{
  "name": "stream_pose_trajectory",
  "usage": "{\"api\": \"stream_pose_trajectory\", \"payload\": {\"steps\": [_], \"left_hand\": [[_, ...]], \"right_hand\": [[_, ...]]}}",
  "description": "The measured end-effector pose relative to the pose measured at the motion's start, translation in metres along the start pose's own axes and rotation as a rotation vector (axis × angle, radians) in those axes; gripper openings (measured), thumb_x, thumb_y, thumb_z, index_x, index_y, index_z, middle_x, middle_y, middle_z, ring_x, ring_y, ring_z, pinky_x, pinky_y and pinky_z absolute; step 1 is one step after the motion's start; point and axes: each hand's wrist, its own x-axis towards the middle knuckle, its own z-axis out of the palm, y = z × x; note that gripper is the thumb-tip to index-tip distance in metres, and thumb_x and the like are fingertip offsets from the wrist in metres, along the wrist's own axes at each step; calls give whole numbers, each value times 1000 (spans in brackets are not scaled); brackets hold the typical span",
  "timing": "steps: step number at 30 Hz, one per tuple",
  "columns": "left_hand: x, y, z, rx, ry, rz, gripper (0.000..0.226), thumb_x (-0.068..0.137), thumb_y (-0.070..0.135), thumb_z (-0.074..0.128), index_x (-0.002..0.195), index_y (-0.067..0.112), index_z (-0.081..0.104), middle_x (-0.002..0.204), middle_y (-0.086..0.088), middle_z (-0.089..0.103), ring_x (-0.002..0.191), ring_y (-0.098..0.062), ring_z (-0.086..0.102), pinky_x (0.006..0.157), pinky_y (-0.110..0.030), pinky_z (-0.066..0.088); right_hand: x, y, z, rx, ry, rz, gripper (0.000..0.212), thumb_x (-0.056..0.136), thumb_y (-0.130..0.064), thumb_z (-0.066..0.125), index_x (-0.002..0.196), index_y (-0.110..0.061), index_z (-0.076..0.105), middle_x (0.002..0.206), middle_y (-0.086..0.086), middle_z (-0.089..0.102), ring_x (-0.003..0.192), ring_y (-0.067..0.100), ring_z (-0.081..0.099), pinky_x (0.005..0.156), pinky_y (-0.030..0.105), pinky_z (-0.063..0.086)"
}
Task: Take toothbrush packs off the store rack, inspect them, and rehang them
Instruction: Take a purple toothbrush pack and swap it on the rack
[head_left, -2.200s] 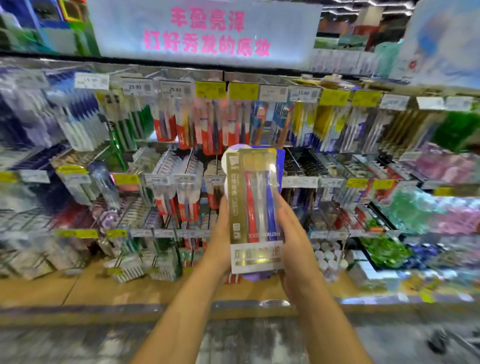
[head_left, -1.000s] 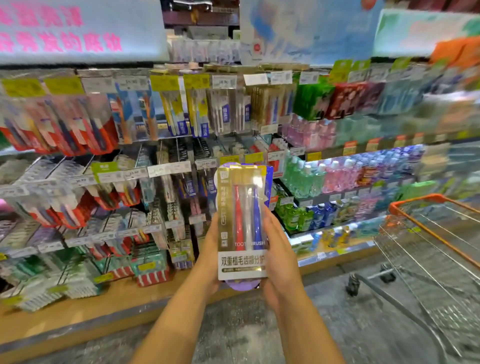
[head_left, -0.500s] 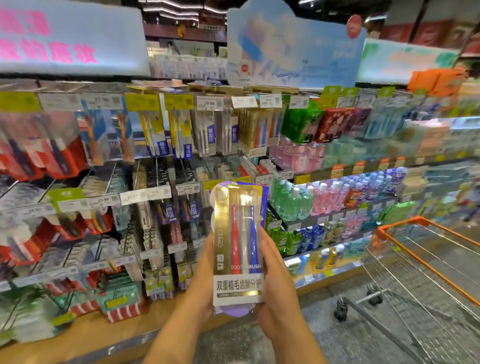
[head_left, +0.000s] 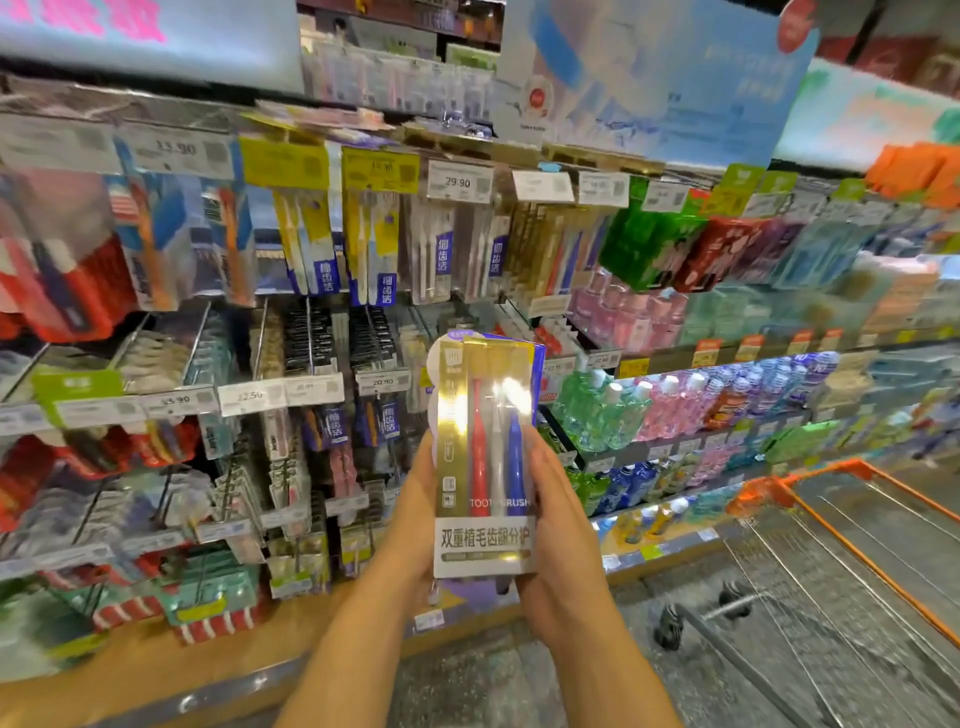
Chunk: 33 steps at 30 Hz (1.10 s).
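- Store rack (head_left: 311, 364) with hanging toothbrush packs filled the frame's left and centre.
- Gold-edged clear three-brush toothbrush pack (head_left: 485, 457), centre frame, stood upright, label forward, apparently for inspection.
- Left hand (head_left: 418, 512) and right hand (head_left: 558, 525) both grasped its sides.

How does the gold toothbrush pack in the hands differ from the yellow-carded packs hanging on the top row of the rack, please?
The gold toothbrush pack is off the rack, gripped between the left hand and right hand; the yellow-carded packs hang from their hooks. The gold pack shows three brushes, red, white and blue; the yellow-carded ones show pale handles. The gold pack's base label is white; theirs are blue. Both are upright, clear-fronted toothbrush packs.
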Motion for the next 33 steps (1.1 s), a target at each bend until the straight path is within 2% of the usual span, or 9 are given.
{"api": "stream_pose_trajectory", "payload": {"steps": [2,4,7,11,14,17,24,28,33], "left_hand": [[11,0,-11,22,-16,-50,28,101,47,50,107,35,75,99,-6,79,89,-20,78,81,-38,62],[21,2,-21,65,-38,-62,33,94,63,53,110,42,74,109,-5,79,102,-25,75,95,-49,57],[33,4,-24,44,-58,-118,81,77,86,50,134,31,64,135,-9,68,122,-25,67,106,-49,50],[44,7,-21,-115,-129,-63,78,78,80,24,122,36,70,120,-3,76,112,-21,72,87,-33,60],[48,8,-24,-86,-226,-33,87,54,97,52,119,43,73,125,-4,74,116,-25,70,93,-43,59],[59,5,-29,-78,-206,-42,117,52,84,78,149,25,49,141,-15,63,127,-37,62,103,-57,50],[73,-4,-27,-178,-202,-127,122,48,66,92,151,21,45,136,-16,66,119,-36,68,86,-45,61],[83,-13,-10,-254,-186,-112,110,53,58,92,147,21,50,129,-16,71,108,-33,73,78,-40,62],[99,-19,18,-198,-149,-94,84,72,48,70,147,16,51,130,-17,70,111,-33,71,84,-40,60]], "right_hand": [[9,4,8,-55,3,-7,36,104,-38,50,136,-32,64,129,-4,72,116,18,70,101,46,54],[19,7,15,-101,24,-14,33,104,-42,49,132,-36,66,122,-4,75,109,18,74,96,47,58],[34,12,17,-144,62,-19,32,106,-42,47,132,-38,65,122,-5,75,108,18,74,95,48,58],[50,13,20,-184,68,-22,33,108,-39,41,135,-39,62,123,-7,74,107,17,74,91,44,59],[58,11,21,-210,69,-45,32,108,-36,41,132,-38,63,117,-9,77,104,15,75,86,39,60],[66,10,21,-221,68,-67,32,109,-33,41,131,-38,64,115,-9,77,102,15,76,81,36,61],[77,8,13,-198,62,-71,30,107,-33,44,128,-40,65,113,-9,78,99,16,76,73,29,62],[90,-3,-1,-166,61,-71,30,107,-32,45,127,-39,67,120,-6,76,105,19,75,77,32,63],[111,-18,-26,-133,5,-55,34,107,-36,44,135,-35,63,122,-7,75,107,16,74,85,36,61]]}}
